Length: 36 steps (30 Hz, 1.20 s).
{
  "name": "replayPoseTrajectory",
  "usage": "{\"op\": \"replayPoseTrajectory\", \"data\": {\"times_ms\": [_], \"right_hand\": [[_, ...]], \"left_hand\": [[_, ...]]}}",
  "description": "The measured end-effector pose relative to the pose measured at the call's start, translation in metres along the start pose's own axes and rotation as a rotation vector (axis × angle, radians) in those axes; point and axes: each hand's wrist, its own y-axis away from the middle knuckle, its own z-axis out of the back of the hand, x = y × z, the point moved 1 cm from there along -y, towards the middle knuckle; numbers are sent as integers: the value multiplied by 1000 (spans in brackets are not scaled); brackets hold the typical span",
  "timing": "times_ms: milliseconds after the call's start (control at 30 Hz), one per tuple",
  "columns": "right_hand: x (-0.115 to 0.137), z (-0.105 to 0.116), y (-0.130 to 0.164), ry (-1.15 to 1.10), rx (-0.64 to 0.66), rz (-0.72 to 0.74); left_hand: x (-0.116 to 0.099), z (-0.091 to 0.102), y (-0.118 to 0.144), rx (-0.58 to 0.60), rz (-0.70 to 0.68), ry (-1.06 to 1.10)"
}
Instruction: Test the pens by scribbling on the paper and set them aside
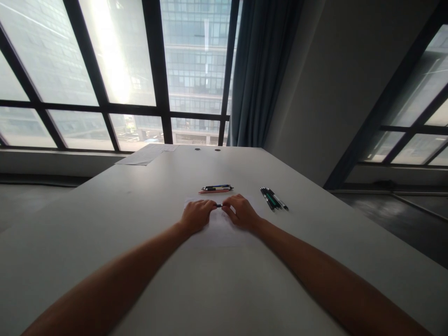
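Observation:
Both my hands meet over a white sheet of paper (220, 231) on the white table (140, 210). My left hand (196, 215) and my right hand (241, 212) each grip one end of a small dark pen (219, 205), of which only a short middle part shows between the fingers. Just beyond the hands lies a small row of pens (216, 188), dark and pinkish. To the right of my right hand lies a second group of dark and green pens (273, 199).
Sheets of paper (147, 154) lie at the table's far left corner. Two round cable holes (207, 149) sit near the far edge. Large windows and a blue curtain (261, 70) stand behind the table; a wall rises to the right.

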Motion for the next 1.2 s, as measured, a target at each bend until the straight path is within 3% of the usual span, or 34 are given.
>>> {"op": "replayPoseTrajectory", "data": {"times_ms": [467,667,767,867,933,1000,1100,1200], "right_hand": [[-3,-4,-1,46,24,60],[-5,-7,-2,26,1,-7],[-16,-5,0,-7,-99,-131],[-27,3,3,6,-307,-297],[-27,10,3,102,-414,-298],[-19,13,0,194,-363,-168],[1,6,-6,215,-103,69],[8,-3,-8,200,18,134]], "left_hand": [[0,-1,0,17,-25,0],[-2,2,-1,-19,-41,1],[-1,3,-1,-51,28,-11],[1,1,-2,-29,137,-32],[2,0,-2,-6,184,-26],[2,0,-2,-7,197,-10],[-1,1,-1,-36,136,25],[-3,4,-1,-53,62,66]]}}
